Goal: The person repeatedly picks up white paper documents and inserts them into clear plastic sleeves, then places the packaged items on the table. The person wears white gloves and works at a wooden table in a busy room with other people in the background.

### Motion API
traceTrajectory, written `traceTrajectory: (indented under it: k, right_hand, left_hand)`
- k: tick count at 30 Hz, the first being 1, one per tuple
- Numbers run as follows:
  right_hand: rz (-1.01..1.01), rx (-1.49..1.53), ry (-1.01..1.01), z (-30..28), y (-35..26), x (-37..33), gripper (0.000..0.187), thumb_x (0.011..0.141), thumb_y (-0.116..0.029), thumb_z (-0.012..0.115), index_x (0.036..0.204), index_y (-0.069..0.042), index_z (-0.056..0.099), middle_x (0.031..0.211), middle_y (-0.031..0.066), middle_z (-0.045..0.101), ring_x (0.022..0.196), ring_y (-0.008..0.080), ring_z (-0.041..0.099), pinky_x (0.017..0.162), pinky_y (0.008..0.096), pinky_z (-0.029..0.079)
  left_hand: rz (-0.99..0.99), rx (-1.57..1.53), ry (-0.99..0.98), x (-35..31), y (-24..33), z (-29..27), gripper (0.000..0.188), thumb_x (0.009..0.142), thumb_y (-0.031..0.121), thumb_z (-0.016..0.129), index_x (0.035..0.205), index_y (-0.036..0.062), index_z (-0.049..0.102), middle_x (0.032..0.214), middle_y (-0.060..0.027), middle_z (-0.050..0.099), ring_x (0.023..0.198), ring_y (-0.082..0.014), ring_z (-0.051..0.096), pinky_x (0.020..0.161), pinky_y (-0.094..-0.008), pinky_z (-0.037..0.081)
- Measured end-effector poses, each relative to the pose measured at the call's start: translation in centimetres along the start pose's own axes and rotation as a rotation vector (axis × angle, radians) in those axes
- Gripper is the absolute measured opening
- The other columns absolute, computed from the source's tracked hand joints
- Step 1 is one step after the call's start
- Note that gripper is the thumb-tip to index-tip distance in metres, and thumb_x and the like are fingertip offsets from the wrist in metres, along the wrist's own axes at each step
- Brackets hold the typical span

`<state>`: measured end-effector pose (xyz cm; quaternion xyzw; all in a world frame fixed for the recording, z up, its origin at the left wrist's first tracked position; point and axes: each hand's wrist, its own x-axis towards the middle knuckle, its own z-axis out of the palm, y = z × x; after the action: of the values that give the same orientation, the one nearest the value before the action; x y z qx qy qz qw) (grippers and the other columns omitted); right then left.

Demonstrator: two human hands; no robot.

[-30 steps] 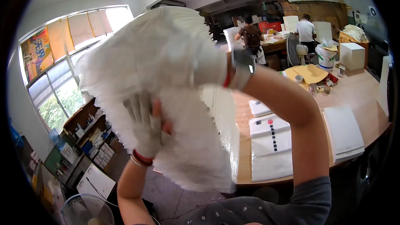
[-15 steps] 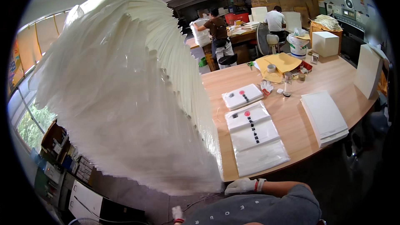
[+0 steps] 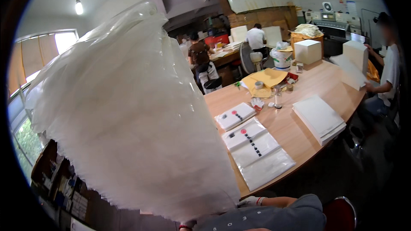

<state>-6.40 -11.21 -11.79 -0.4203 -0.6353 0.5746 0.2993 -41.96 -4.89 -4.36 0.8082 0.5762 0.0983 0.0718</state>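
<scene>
A tall, thick stack of thin, translucent white plastic sheets (image 3: 132,111) rises in front of me and fills the left half of the view. Its top curls over and its lower left edge looks ragged. My right hand (image 3: 251,201), in a white glove, is closed at the stack's lower right corner, its fingertips hidden by the sheets. Of my left hand (image 3: 186,226) only a bit with a red cuff shows under the stack's bottom edge; its fingers are hidden. Beside the stack, two piles of clear-bagged white packages, a larger pile (image 3: 265,164) and a smaller pile (image 3: 235,116), lie on the wooden table (image 3: 280,122).
A white stack of boards (image 3: 319,117) lies farther right. Beyond are yellow paper (image 3: 267,78), a glass jar (image 3: 278,98), a glove (image 3: 257,104), a bucket (image 3: 282,59) and a white box (image 3: 308,51). One person (image 3: 390,68) handles white panels at right; two work behind.
The stack's right edge, fanned into many leaves before, now shows as a smoother face. My view has shifted, and a person at the right has come into sight. My left hand is now more hidden.
</scene>
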Motion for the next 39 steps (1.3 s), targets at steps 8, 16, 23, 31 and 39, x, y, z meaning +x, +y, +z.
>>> traceTrajectory:
  k: [8,16,23,31,39]
  right_hand:
    - [0.005,-0.240,0.105,1.8,-5.0,0.7,0.015,0.085,-0.017,0.060,0.095,-0.006,0.062,0.084,0.0021,0.061,0.079,0.0123,0.057,0.073,0.0265,0.045]
    - [0.027,-0.234,0.148,1.3,-6.8,3.5,0.019,0.086,-0.020,0.056,0.099,-0.007,0.061,0.089,0.0040,0.061,0.083,0.0147,0.057,0.076,0.0276,0.045]
    - [-0.022,-0.250,0.108,-1.9,-7.2,5.9,0.022,0.087,-0.022,0.053,0.102,-0.008,0.061,0.092,0.0056,0.061,0.086,0.0169,0.057,0.079,0.0285,0.044]
    - [-0.139,-0.255,-0.060,-0.8,-5.5,8.7,0.026,0.088,-0.024,0.049,0.105,-0.009,0.060,0.096,0.0075,0.061,0.090,0.0193,0.058,0.082,0.0296,0.044]
    - [-0.250,-0.292,-0.159,2.9,-1.2,8.2,0.030,0.088,-0.027,0.045,0.108,-0.009,0.059,0.101,0.0094,0.061,0.094,0.0217,0.058,0.084,0.0306,0.044]
  left_hand:
    - [0.147,-0.145,0.015,7.3,8.5,-2.3,0.047,0.087,0.038,0.043,0.121,0.0085,0.053,0.126,-0.0146,0.051,0.113,-0.0345,0.049,0.093,-0.0408,0.040]
    - [0.231,-0.208,-0.019,11.9,15.2,-3.2,0.045,0.086,0.036,0.043,0.120,0.0084,0.054,0.124,-0.0142,0.051,0.111,-0.0338,0.050,0.092,-0.0404,0.041]
    - [0.182,-0.226,-0.041,15.4,19.8,-2.2,0.044,0.086,0.035,0.042,0.119,0.0084,0.054,0.122,-0.0139,0.052,0.109,-0.0332,0.050,0.091,-0.0400,0.041]
    - [-0.019,-0.215,-0.118,14.7,18.4,-0.3,0.043,0.086,0.033,0.042,0.118,0.0084,0.055,0.120,-0.0136,0.053,0.107,-0.0325,0.051,0.089,-0.0395,0.041]
    - [-0.149,-0.264,-0.176,12.6,16.9,1.0,0.041,0.085,0.031,0.042,0.117,0.0083,0.055,0.118,-0.0132,0.053,0.105,-0.0318,0.051,0.088,-0.0391,0.042]
